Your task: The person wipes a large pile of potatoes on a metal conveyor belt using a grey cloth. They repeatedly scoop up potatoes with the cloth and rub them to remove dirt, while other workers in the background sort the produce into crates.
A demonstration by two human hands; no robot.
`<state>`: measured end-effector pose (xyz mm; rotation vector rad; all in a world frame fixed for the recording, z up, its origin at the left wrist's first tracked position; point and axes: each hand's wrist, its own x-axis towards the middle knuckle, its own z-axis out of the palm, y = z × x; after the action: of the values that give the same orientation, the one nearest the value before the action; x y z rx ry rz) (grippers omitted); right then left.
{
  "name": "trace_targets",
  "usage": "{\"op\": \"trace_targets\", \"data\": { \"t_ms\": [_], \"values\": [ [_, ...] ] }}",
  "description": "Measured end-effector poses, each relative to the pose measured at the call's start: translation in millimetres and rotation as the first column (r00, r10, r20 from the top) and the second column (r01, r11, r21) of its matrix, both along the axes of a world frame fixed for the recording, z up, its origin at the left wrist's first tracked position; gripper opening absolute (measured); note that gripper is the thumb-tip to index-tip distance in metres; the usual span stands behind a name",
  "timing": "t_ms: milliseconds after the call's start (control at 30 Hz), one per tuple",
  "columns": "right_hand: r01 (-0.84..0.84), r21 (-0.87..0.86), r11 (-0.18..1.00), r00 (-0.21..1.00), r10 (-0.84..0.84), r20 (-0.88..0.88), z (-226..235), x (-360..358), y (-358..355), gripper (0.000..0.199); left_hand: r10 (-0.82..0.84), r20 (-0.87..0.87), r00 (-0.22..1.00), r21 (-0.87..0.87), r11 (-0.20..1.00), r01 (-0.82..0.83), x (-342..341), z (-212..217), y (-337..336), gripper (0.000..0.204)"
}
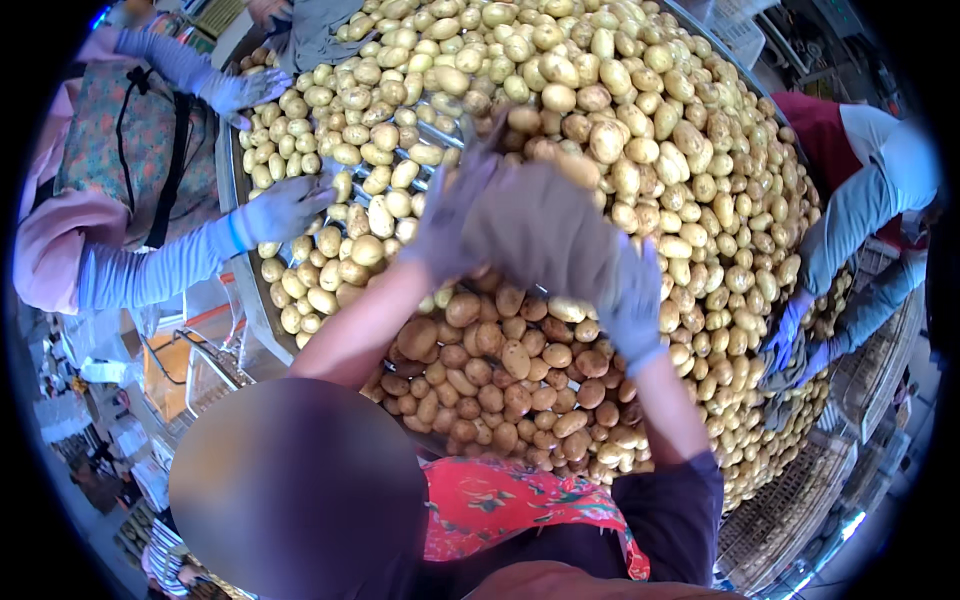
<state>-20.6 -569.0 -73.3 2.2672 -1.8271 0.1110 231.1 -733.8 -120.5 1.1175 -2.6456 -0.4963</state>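
Observation:
A large heap of potatoes [690, 150] covers a metal-edged table in front of me. My left hand [455, 215], in a purple-grey glove, grips one side of a grey-brown cloth [545, 230]. On the cloth's other side, my right hand [632, 295], gloved alike, has hold of its edge. The cloth is stretched between my hands, just over the heap, and it is blurred by motion. Under it and nearer to me lie browner potatoes [500, 375]. Some of my fingertips are smeared or hidden by the cloth.
At the left, a co-worker's gloved hands [285, 208] touch potatoes near metal bars [432, 132]. Another co-worker's gloved hands [790, 345] reach into the heap at the right. Grey clothing [325, 35] shows at the far edge. Plastic crates [790, 505] stand at the lower right.

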Motion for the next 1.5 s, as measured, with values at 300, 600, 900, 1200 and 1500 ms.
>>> {"op": "trace_targets", "data": {
  "t_ms": [300, 600, 900, 1200, 1500],
  "values": [
    [-0.039, 0.213, 0.976, 0.981, -0.003, 0.195, -24, 121, -35, 0.039, 0.260, 0.248, 0.933, -0.393, 0.908, -0.149, 13, -33, -55, 0.072],
    [-0.089, 0.166, 0.982, 0.940, 0.028, 0.341, 67, 13, 58, 0.070, 0.122, 0.199, 0.973, -0.128, 0.987, -0.097, 118, 74, 52, 0.070],
    [-0.257, 0.345, 0.903, 0.785, -0.014, 0.620, -15, 143, 36, 0.091, 0.044, 0.263, 0.964, -0.197, 0.980, 0.009, 104, 17, 158, 0.085],
    [-0.238, 0.186, 0.953, 0.916, 0.156, 0.371, -21, 80, 13, 0.052, 0.099, 0.026, 0.995, -0.146, 0.985, -0.094, 36, 0, 139, 0.056],
    [0.005, 0.496, 0.869, 0.905, -0.215, 0.367, 34, 117, 22, 0.047, 0.157, 0.003, 0.988, 0.356, 0.923, -0.147, 34, 6, 140, 0.047]
  ]
}}
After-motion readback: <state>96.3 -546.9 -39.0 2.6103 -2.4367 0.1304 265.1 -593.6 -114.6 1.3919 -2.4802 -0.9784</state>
